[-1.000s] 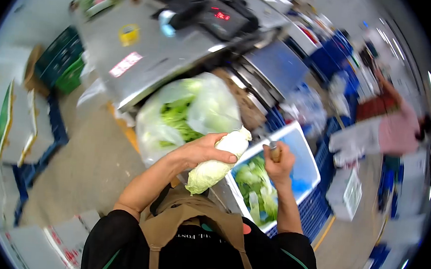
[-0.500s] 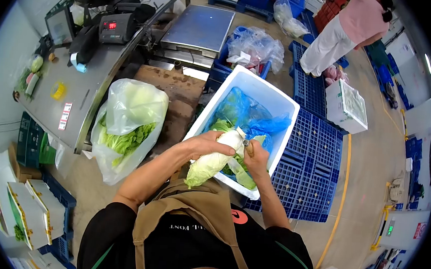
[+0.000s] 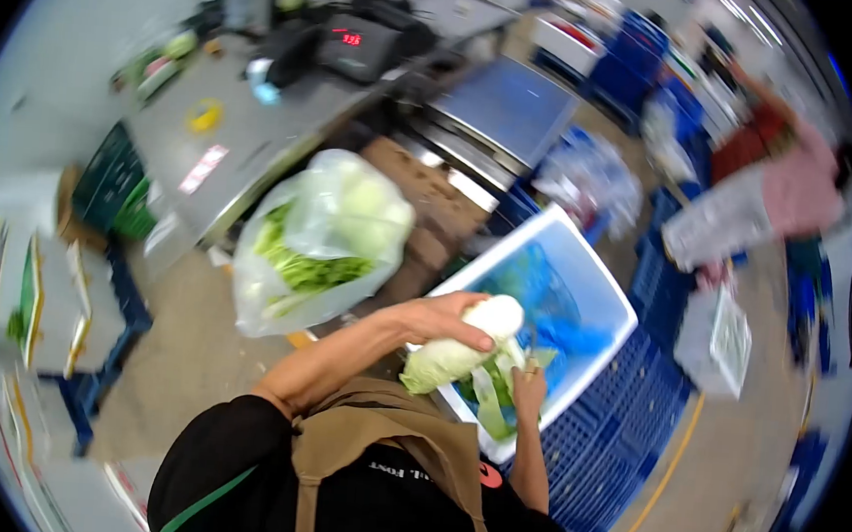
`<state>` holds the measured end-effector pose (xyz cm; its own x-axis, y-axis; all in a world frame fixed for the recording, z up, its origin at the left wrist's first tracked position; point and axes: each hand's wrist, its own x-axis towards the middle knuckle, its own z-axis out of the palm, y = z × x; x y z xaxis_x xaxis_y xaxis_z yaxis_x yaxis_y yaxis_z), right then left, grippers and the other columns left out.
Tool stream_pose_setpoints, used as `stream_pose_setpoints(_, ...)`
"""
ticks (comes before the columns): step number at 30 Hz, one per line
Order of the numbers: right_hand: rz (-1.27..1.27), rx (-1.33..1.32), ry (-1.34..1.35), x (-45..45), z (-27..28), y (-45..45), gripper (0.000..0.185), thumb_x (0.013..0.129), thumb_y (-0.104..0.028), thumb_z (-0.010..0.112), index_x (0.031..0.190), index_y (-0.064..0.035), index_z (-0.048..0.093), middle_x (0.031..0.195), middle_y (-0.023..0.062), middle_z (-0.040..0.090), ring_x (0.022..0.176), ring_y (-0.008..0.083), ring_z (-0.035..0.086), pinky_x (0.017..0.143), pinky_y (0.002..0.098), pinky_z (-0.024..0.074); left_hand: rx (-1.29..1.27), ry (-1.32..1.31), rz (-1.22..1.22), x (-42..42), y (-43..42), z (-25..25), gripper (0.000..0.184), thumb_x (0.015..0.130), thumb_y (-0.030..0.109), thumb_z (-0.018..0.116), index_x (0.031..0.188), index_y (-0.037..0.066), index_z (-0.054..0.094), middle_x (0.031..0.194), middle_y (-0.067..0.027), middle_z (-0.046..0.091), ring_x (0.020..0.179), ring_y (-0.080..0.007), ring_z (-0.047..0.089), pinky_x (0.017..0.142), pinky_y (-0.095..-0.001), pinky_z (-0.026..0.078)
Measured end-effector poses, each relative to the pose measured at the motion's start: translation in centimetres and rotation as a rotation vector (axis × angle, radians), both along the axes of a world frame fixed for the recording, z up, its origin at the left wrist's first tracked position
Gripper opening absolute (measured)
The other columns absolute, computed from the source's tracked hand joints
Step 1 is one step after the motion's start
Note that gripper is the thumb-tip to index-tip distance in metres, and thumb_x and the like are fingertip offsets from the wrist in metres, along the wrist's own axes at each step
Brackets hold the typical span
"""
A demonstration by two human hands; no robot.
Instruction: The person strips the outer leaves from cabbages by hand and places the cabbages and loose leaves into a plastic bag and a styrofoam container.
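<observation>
My left hand (image 3: 447,322) is wrapped around a napa cabbage (image 3: 454,355), its pale, smooth base pointing up and to the right. Lower and to the right, my right hand (image 3: 529,384) is closed on a knife (image 3: 531,338); its thin blade is blurred and points upward beside the cabbage. Both hands are over a white foam box (image 3: 611,330). Inside it lie loose green leaves (image 3: 492,401) and a crumpled blue plastic bag (image 3: 547,294). The knife's handle is mostly hidden by my fingers.
A clear bag of cabbages (image 3: 324,244) stands on the left beside a metal table (image 3: 228,124) with a digital scale display (image 3: 357,49). Behind the box is a platform scale (image 3: 511,104). Blue pallets (image 3: 586,445) lie to the right, and a person in pink (image 3: 797,188) stands farther back.
The view has swung, shifting the surroundings rightward. My right hand with the knife has drawn down and away from the cabbage base, which now shows a white rounded end.
</observation>
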<state>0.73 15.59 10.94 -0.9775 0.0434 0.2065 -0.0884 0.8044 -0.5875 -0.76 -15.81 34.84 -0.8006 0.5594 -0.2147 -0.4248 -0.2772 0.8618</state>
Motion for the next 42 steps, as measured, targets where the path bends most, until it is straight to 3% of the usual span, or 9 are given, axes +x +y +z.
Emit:
stream_pose_setpoints(4, 0.219, -0.412, -0.008, -7.8, 8.5, -9.1, 0.022, 0.089, -0.021, 0.061, 0.093, -0.0002, 0.056, 0.064, 0.0019, 0.049, 0.047, 0.0099, 0.046, 0.044, 0.0262, 0.0379, 0.155, 0.070, 0.177, 3.0, -5.5, 1.4, 0.079, 0.070, 0.024, 0.084, 0.133, 0.000, 0.043, 0.113, -0.0070, 0.058, 0.100, -0.0148, 0.057, 0.084, -0.0292, 0.050)
stream_pose_setpoints(8, 0.512, -0.661, -0.324, -9.2, 22.1, -23.6, 0.025, 0.084, -0.020, 0.067, 0.095, 0.0000, 0.057, 0.067, 0.0008, 0.053, 0.047, 0.0060, 0.044, 0.042, 0.0232, 0.0357, 0.244, 0.028, 0.478, 7.2, -10.9, 1.5, 0.079, 0.070, 0.022, 0.082, 0.133, -0.001, 0.041, 0.112, -0.0096, 0.059, 0.095, -0.0169, 0.062, 0.080, -0.0323, 0.054)
stream_pose_setpoints(14, 0.840, -0.683, -0.607, -13.8, 22.8, -43.9, 0.028, 0.085, -0.023, 0.067, 0.090, 0.0032, 0.057, 0.064, 0.0016, 0.053, 0.047, 0.0095, 0.048, 0.041, 0.0243, 0.0392, 0.230, 0.016, 0.871, 13.5, -17.8, 0.3, 0.078, 0.072, 0.031, 0.080, 0.129, -0.002, 0.039, 0.106, -0.0183, 0.062, 0.093, -0.0270, 0.067, 0.079, -0.0387, 0.058)
stream_pose_setpoints(19, 0.962, -0.782, -0.424, -14.8, 22.1, -56.7, 0.066, 0.086, -0.033, 0.067, 0.128, 0.0075, 0.038, 0.093, 0.0098, 0.058, 0.078, 0.0156, 0.058, 0.067, 0.0310, 0.0498, 0.237, 0.048, 1.221, 16.4, -21.5, -1.4, 0.053, 0.095, 0.035, 0.053, 0.134, 0.001, 0.039, 0.124, -0.0107, 0.055, 0.112, -0.0219, 0.056, 0.096, -0.0377, 0.047)
stream_pose_setpoints(24, 1.305, -0.688, -0.661, -3.7, 28.6, -51.2, 0.088, 0.085, -0.037, 0.068, 0.145, 0.0045, 0.019, 0.136, 0.0200, 0.042, 0.126, 0.0263, 0.044, 0.098, 0.0341, 0.0435, 0.233, 0.165, 1.415, 16.1, -24.8, -0.1, 0.056, 0.101, 0.048, 0.027, 0.134, 0.005, 0.042, 0.127, -0.0100, 0.053, 0.117, -0.0211, 0.051, 0.102, -0.0382, 0.040)
stream_pose_setpoints(28, 1.346, -0.602, -0.608, -0.9, 23.6, -48.0, 0.101, 0.070, -0.027, 0.082, 0.146, -0.0007, 0.020, 0.136, 0.0188, 0.041, 0.122, 0.0267, 0.046, 0.099, 0.0378, 0.0424, 0.186, 0.181, 1.266, 14.1, -24.8, -0.2, 0.060, 0.102, 0.049, 0.024, 0.140, 0.004, 0.032, 0.128, -0.0124, 0.051, 0.116, -0.0215, 0.051, 0.102, -0.0374, 0.040)
stream_pose_setpoints(34, 0.828, -1.260, -1.133, -3.7, 20.6, -42.0, 0.062, 0.073, -0.016, 0.072, 0.127, 0.0026, 0.046, 0.106, 0.0130, 0.062, 0.093, 0.0248, 0.064, 0.085, 0.0391, 0.0534, -0.594, 0.241, 1.226, 12.6, -21.3, -0.8, 0.069, 0.097, 0.049, 0.042, 0.143, 0.000, 0.027, 0.133, -0.0200, 0.048, 0.123, -0.0274, 0.048, 0.104, -0.0360, 0.035)
stream_pose_setpoints(37, 0.880, -1.484, -1.182, -5.3, 20.5, -38.6, 0.073, 0.069, -0.031, 0.073, 0.129, -0.0012, 0.045, 0.104, 0.0151, 0.061, 0.089, 0.0278, 0.064, 0.081, 0.0440, 0.0540, -1.188, 0.468, 1.266, 12.9, -20.1, -4.6, 0.061, 0.086, 0.029, 0.064, 0.135, 0.002, 0.040, 0.118, -0.0282, 0.052, 0.113, -0.0416, 0.050, 0.096, -0.0427, 0.039)
stream_pose_setpoints(42, 1.221, -1.702, -1.137, -3.9, 22.2, -39.3, 0.092, 0.060, -0.033, 0.075, 0.139, -0.0174, 0.032, 0.104, 0.0139, 0.056, 0.096, 0.0306, 0.058, 0.088, 0.0493, 0.0478, -1.685, 0.387, 1.124, 13.9, -20.4, -9.9, 0.057, 0.078, 0.019, 0.071, 0.129, 0.007, 0.048, 0.125, -0.0211, 0.048, 0.104, -0.0354, 0.054, 0.086, -0.0391, 0.044)
